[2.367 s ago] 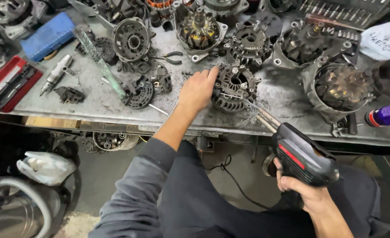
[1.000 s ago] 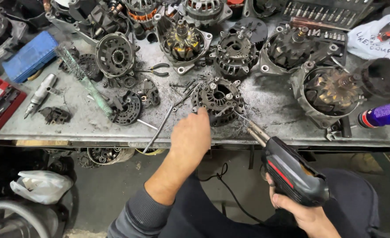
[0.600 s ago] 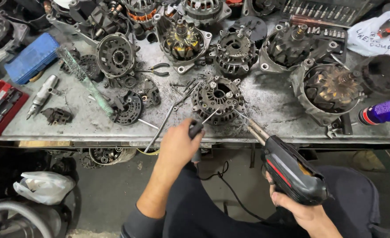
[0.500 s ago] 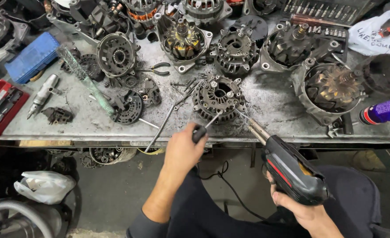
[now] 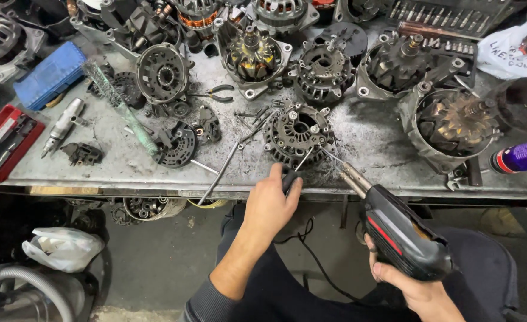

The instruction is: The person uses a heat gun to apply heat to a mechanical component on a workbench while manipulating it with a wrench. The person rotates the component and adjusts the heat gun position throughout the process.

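Two hands grip: left (image 5: 270,203) a screwdriver (image 5: 291,173); right (image 5: 415,289) a soldering gun (image 5: 397,232).

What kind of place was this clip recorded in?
Most likely an auto-electrical repair workshop. A grimy metal workbench is crowded with dismantled alternators, such as the round black housing under work. The right hand holds a black pistol-grip soldering gun, and a socket set tray lies at the back.

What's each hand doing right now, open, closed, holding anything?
Left hand: closed on a dark-handled screwdriver, tip at the alternator part.
Right hand: closed on the soldering gun.
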